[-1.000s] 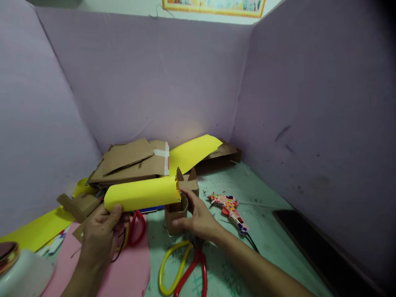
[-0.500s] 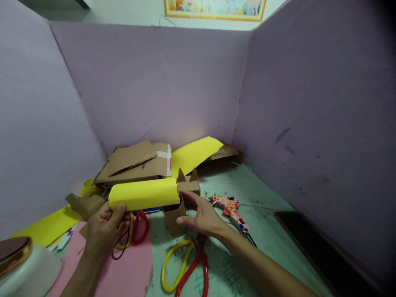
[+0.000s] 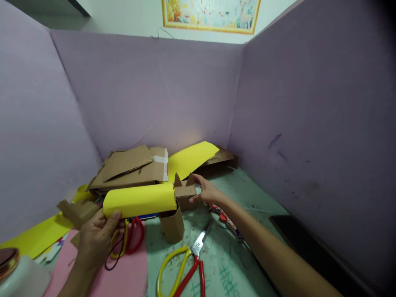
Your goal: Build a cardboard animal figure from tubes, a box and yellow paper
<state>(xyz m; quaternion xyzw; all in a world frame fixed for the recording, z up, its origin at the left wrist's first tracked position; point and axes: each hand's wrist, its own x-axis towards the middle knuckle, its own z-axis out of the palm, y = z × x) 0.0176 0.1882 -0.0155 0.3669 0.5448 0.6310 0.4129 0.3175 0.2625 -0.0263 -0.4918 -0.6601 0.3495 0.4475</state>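
My left hand grips the left end of a yellow paper tube, thumb in front. The tube lies level, its right end against a small cardboard box with two pointed ears. My right hand reaches to the right end of that eared box, thumb at its front edge and fingers curved behind it. Beneath the joint stands an open-topped cardboard tube, upright on the table. Scissors with one yellow and one red handle lie in front of it.
More red-and-yellow-handled scissors rest on pink paper. Flattened cardboard and a yellow sheet lie at the back. A patterned glue gun-like tool and a dark flat slab are right; a white jar is left.
My right hand has moved from beside the joint to the far right end of the eared box. My left hand keeps its hold on the yellow tube. The view has tilted slightly upward.
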